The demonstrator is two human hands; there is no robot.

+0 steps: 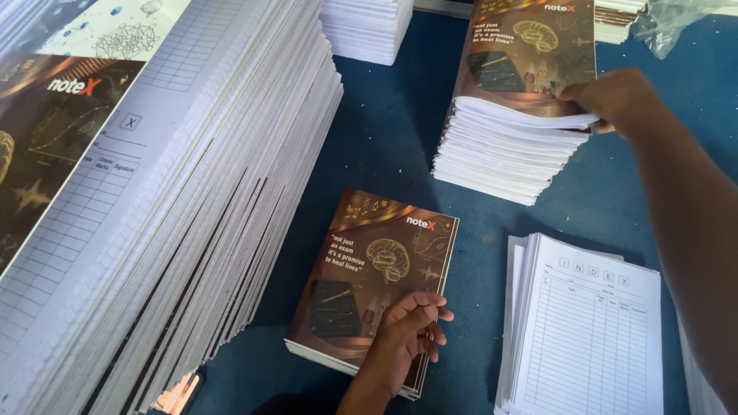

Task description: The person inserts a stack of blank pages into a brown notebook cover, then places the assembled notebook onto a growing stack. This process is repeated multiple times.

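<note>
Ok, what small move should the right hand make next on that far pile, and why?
Probably lift the top brown-covered notebook clear: the right hand pinches its raised corner, while the left hand rests on the near brown notebook pile.

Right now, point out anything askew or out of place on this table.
The tall sheet stack at left leans, its edges fanned out. The notebook under the left hand lies turned slightly. Nothing looks spilled or damaged.
</note>
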